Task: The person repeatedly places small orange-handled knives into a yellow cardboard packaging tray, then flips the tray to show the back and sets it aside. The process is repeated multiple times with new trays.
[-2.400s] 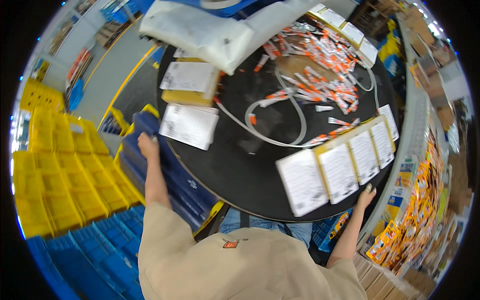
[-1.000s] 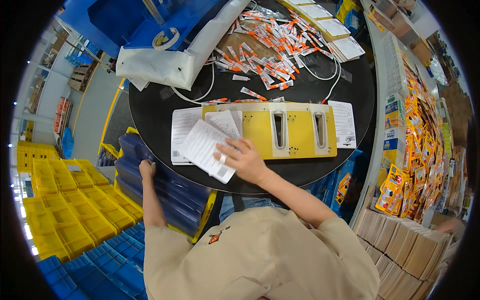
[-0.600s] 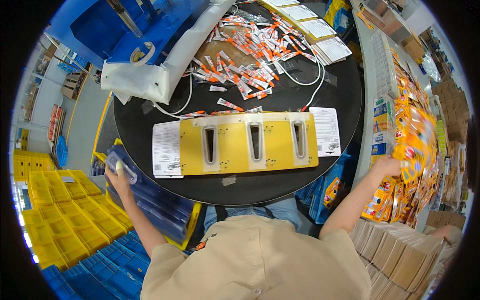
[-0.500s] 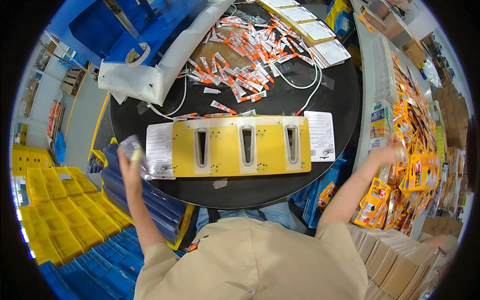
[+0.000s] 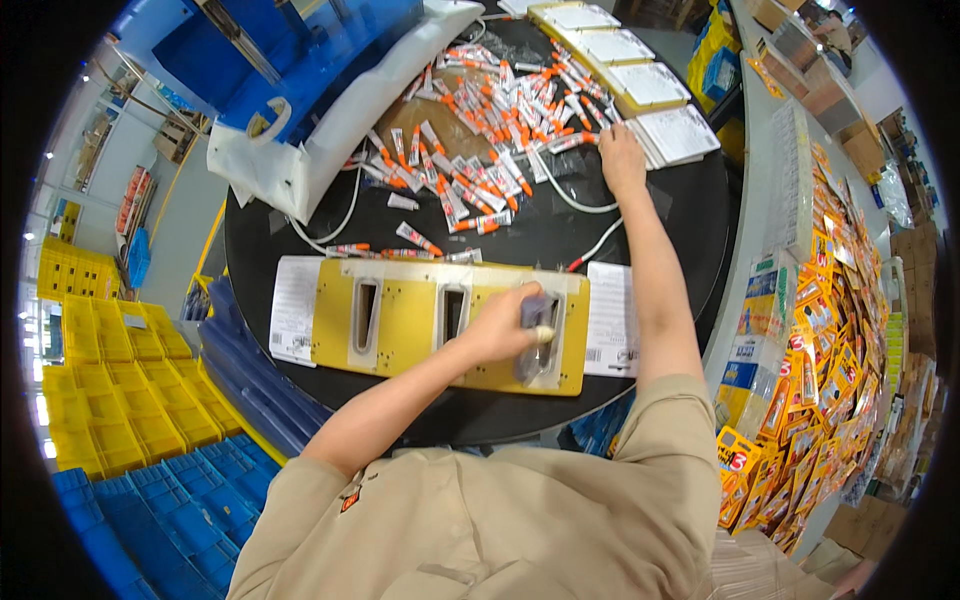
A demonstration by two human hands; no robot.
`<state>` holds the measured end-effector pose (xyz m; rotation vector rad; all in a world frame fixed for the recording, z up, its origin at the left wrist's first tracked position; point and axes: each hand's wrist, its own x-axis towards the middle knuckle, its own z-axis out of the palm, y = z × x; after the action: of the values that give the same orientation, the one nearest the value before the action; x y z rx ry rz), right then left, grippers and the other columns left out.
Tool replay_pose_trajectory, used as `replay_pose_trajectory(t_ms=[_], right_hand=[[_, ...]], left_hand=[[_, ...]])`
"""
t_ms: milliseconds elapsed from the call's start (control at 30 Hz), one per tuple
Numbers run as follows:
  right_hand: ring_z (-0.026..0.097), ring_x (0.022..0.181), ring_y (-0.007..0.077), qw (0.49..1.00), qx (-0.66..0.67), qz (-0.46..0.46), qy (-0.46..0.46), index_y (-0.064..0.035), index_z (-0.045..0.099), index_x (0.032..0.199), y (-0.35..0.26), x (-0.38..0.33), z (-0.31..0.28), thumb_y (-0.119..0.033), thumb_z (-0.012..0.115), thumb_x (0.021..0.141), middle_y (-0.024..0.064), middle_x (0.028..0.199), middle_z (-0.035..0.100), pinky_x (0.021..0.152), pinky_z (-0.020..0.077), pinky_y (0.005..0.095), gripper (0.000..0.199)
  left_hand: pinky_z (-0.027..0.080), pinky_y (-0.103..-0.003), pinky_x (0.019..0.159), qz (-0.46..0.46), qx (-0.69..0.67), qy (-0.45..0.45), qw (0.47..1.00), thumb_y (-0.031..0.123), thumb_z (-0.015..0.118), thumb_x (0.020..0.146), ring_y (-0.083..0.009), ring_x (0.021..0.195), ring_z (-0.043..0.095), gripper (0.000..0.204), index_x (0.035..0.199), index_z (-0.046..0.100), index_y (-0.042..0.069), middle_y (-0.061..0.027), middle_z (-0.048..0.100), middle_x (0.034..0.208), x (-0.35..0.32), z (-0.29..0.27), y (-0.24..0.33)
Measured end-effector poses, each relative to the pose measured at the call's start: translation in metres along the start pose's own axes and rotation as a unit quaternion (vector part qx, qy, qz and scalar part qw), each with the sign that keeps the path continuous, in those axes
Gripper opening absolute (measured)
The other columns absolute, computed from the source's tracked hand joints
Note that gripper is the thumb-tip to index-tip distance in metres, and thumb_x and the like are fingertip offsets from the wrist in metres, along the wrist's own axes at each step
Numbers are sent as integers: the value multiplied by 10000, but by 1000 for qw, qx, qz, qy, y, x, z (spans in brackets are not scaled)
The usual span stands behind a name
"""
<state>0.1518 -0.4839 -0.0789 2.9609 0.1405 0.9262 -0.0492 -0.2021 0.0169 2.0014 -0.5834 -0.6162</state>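
My left hand (image 5: 500, 328) is closed on a clear plastic blister (image 5: 535, 368), with its thumb, covered by a pale finger cot, pressed to the near side. The blister sits over the right-hand slot of a yellow fixture board (image 5: 410, 335); whether it is seated in the slot is hidden. My right hand (image 5: 623, 162) reaches to the far right of the table, its fingers stretched out beside an orange-capped tube (image 5: 572, 142) and a stack of white printed cards (image 5: 672, 135). Many similar small tubes (image 5: 480, 185) lie piled across the table's far middle.
White printed sheets (image 5: 297, 310) show at both ends of the board. A white cable (image 5: 575, 203) loops over the table. On the left are nested clear-blue plastic sheets (image 5: 250, 360) and yellow bins (image 5: 130, 410). Orange carded packs (image 5: 800, 420) heap up on the right.
My left hand has brought the blister from the left side to the board's right slot. My right hand has gone from the orange packs to the table's far right.
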Motion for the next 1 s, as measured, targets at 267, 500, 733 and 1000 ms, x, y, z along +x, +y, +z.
replay_pose_trajectory(t_ms=[267,500,733,1000], right_hand=[[662,774,213,814,529,238,-3,-44,651,1050,-66,-93,-150,-75,659,856,125,937,672,727,510,281,197],[599,1066,289,929,354,-37,-105,-43,661,1108,-124,-182,-214,55,616,762,107,1149,643,906,490,388,363],[562,1099,307,949,289,-87,-89,-24,670,1018,-150,-160,-215,5,604,764,100,1096,651,939,442,446,265],[599,949,344,961,205,-20,-182,-21,616,963,-211,-42,-83,-106,651,836,154,970,583,802,499,429,157]], left_hand=[[522,-461,692,-94,258,37,961,481,763,710,-407,780,656,569,890,607,-36,-241,664,807,14,29,-8],[524,-377,658,-17,-120,31,992,239,721,794,-331,732,663,315,957,587,5,-182,670,875,-32,-21,-38],[516,-410,702,-130,173,101,971,373,778,717,-336,786,659,425,907,666,9,-162,684,814,-40,-60,-49],[530,-429,719,-168,230,97,954,530,759,699,-354,834,668,654,942,628,-63,-239,672,880,-58,-75,-63]])
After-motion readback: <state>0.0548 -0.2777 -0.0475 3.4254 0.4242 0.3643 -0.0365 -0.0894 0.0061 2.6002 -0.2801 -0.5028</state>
